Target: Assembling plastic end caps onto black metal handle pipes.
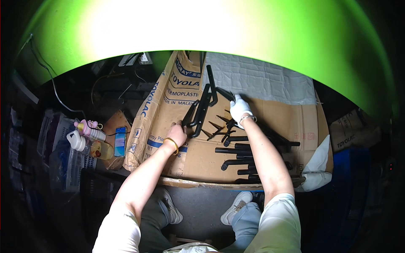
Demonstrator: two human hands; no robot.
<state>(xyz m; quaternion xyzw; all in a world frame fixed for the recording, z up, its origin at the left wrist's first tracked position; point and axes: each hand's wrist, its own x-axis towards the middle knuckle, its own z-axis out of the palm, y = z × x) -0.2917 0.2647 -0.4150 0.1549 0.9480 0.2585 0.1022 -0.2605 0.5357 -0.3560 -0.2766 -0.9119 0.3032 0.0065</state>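
On the flat cardboard (198, 167), nearest the body, a group of black tubes (230, 150) is laid out, partly covered by the right forearm (270, 164). Beyond them, the bare left hand (178, 133) is placed at the lower end of a black lever-like piece (190, 113); whether this is gripped or merely touched cannot be told, the fingertips being poorly shown. Just to its right, long bent bars (203, 107) are laid near one another, with small pronged pieces (230, 125) scattered close by. Farther off, a black strip (223, 92) is pinched at its right end by the gloved right hand (240, 110), well apart from the left. Strip and bars are judged light, stiff and somewhat slippery; a hold at mid-length is advised, the thin prongs being considered more fragile. At the far side, a pale woven sheet (261, 78) is spread.
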